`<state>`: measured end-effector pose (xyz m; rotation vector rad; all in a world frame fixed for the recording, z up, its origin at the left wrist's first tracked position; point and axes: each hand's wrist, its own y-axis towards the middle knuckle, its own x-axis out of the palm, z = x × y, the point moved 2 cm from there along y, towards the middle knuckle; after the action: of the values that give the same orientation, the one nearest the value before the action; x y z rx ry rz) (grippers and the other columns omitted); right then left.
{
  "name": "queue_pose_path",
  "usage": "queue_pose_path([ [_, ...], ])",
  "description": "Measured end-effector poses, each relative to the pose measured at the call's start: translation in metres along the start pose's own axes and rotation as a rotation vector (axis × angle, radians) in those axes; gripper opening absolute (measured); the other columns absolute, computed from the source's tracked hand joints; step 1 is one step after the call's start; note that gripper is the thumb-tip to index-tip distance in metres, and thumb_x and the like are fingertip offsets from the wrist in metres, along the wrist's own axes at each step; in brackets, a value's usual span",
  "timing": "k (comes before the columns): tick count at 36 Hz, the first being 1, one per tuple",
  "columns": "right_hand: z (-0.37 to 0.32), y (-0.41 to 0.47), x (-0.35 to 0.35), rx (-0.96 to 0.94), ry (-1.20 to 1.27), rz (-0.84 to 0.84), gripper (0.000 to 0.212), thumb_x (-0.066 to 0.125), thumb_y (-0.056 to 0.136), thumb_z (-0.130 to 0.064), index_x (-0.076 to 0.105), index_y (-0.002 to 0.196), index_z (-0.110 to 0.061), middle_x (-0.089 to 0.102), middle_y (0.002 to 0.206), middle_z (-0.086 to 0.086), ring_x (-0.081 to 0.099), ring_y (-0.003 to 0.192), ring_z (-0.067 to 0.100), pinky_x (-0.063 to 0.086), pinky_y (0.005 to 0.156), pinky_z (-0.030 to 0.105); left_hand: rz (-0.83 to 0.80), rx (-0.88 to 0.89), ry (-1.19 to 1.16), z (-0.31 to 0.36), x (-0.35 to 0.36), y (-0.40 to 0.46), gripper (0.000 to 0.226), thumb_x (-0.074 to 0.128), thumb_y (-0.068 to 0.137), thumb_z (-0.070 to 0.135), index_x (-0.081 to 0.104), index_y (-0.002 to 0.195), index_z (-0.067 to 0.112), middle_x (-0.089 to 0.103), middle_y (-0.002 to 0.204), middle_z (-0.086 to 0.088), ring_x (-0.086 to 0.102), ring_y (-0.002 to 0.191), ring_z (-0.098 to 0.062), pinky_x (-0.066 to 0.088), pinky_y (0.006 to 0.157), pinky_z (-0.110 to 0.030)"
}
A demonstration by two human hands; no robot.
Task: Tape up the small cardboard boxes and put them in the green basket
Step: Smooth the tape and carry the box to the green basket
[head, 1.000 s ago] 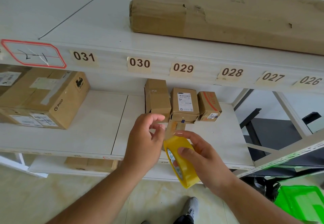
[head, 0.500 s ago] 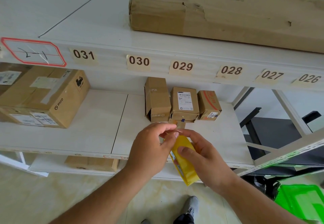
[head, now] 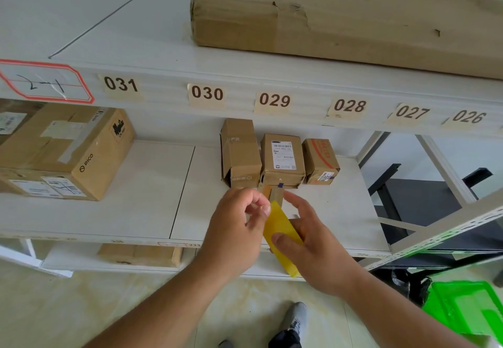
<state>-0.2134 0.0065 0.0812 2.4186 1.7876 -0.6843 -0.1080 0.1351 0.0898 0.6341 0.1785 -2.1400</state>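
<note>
While the right hand (head: 313,241) grasps a yellow tape roll (head: 281,234), the left hand (head: 239,228) pinches its loose end. Three small cardboard boxes (head: 281,158) stand just beyond on the shelf (head: 136,211); the green basket (head: 468,309) sits lower right.

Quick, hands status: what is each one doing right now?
Left hand: fingers curled, pinching at the tape end by the yellow tape roll.
Right hand: gripping the yellow tape roll, thumb on its face.
</note>
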Motion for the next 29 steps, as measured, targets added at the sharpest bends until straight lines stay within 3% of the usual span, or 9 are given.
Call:
queue_pose_path([
  [2, 0.002, -0.002, 0.001, 0.001, 0.003, -0.02, 0.059, 0.062, 0.099, -0.021, 0.027, 0.127, -0.061, 0.069, 0.091, -0.009, 0.065, 0.077, 0.003, 0.054, 0.065, 0.019, -0.084, -0.069, -0.049, -0.002, -0.002, 0.005, 0.017, 0.059, 0.099, 0.02, 0.06, 0.086, 0.031, 0.062, 0.085, 0.012, 0.057, 0.08, 0.0, 0.045, 0.066, -0.009],
  [4, 0.004, -0.003, 0.002, 0.014, 0.003, -0.046, 0.063, 0.062, 0.1, -0.024, 0.022, 0.127, -0.065, 0.071, 0.097, -0.007, 0.068, 0.084, 0.009, 0.057, 0.072, 0.027, -0.141, -0.094, -0.066, -0.003, -0.005, 0.008, 0.015, 0.058, 0.099, 0.02, 0.062, 0.087, 0.028, 0.063, 0.08, 0.009, 0.056, 0.073, 0.0, 0.046, 0.064, -0.011],
  [9, 0.007, -0.004, 0.005, 0.003, 0.072, -0.076, 0.065, 0.062, 0.099, -0.022, 0.025, 0.128, -0.067, 0.072, 0.106, -0.003, 0.069, 0.097, 0.022, 0.058, 0.085, 0.043, -0.224, 0.016, 0.045, -0.003, -0.011, 0.011, 0.013, 0.056, 0.099, 0.022, 0.061, 0.089, 0.027, 0.058, 0.089, 0.012, 0.055, 0.08, -0.003, 0.044, 0.066, -0.013],
  [11, 0.008, -0.005, 0.006, -0.003, 0.106, -0.075, 0.064, 0.063, 0.092, -0.027, 0.027, 0.129, -0.066, 0.071, 0.107, -0.002, 0.07, 0.099, 0.023, 0.058, 0.086, 0.046, -0.211, 0.075, 0.12, -0.004, -0.013, 0.01, 0.012, 0.055, 0.1, 0.024, 0.059, 0.09, 0.028, 0.05, 0.093, 0.016, 0.052, 0.084, 0.001, 0.04, 0.069, -0.009],
  [15, 0.009, -0.006, 0.009, -0.012, 0.167, -0.086, 0.064, 0.062, 0.089, -0.032, 0.029, 0.132, -0.066, 0.071, 0.108, 0.001, 0.07, 0.103, 0.029, 0.058, 0.087, 0.049, -0.158, 0.103, 0.109, -0.009, -0.014, 0.007, 0.011, 0.051, 0.102, 0.027, 0.056, 0.092, 0.027, 0.052, 0.086, 0.014, 0.052, 0.083, -0.002, 0.04, 0.066, -0.01],
  [21, 0.013, -0.006, 0.016, -0.028, 0.244, -0.087, 0.065, 0.063, 0.091, -0.025, 0.032, 0.144, -0.046, 0.071, 0.109, 0.01, 0.069, 0.104, 0.033, 0.056, 0.089, 0.05, -0.087, -0.046, 0.071, -0.026, -0.017, 0.013, 0.013, 0.053, 0.102, 0.027, 0.054, 0.09, 0.032, 0.06, 0.08, 0.014, 0.057, 0.077, 0.003, 0.044, 0.06, -0.011],
  [26, 0.014, 0.0, 0.019, -0.018, 0.316, -0.097, 0.067, 0.064, 0.091, -0.021, 0.033, 0.148, -0.037, 0.071, 0.118, 0.01, 0.068, 0.112, 0.032, 0.057, 0.095, 0.047, 0.112, -0.072, 0.058, -0.033, -0.027, 0.013, 0.015, 0.051, 0.102, 0.022, 0.055, 0.088, 0.027, 0.061, 0.08, 0.011, 0.057, 0.077, -0.001, 0.043, 0.062, -0.011],
  [28, 0.013, 0.003, 0.019, -0.015, 0.322, -0.106, 0.069, 0.065, 0.092, -0.022, 0.031, 0.15, -0.038, 0.07, 0.122, 0.008, 0.067, 0.116, 0.03, 0.057, 0.094, 0.045, 0.135, -0.193, -0.035, -0.032, -0.03, 0.01, 0.023, 0.046, 0.103, 0.036, 0.057, 0.086, 0.025, 0.064, 0.078, 0.005, 0.059, 0.069, -0.007, 0.05, 0.066, -0.025],
  [29, 0.013, 0.003, 0.018, -0.016, 0.309, -0.11, 0.07, 0.065, 0.092, -0.023, 0.029, 0.15, -0.039, 0.07, 0.123, 0.006, 0.067, 0.117, 0.029, 0.056, 0.093, 0.043, 0.086, -0.289, -0.097, -0.031, -0.029, 0.007, 0.038, 0.041, 0.102, 0.05, 0.06, 0.086, 0.022, 0.066, 0.078, 0.002, 0.061, 0.069, -0.011, 0.053, 0.068, -0.034],
])
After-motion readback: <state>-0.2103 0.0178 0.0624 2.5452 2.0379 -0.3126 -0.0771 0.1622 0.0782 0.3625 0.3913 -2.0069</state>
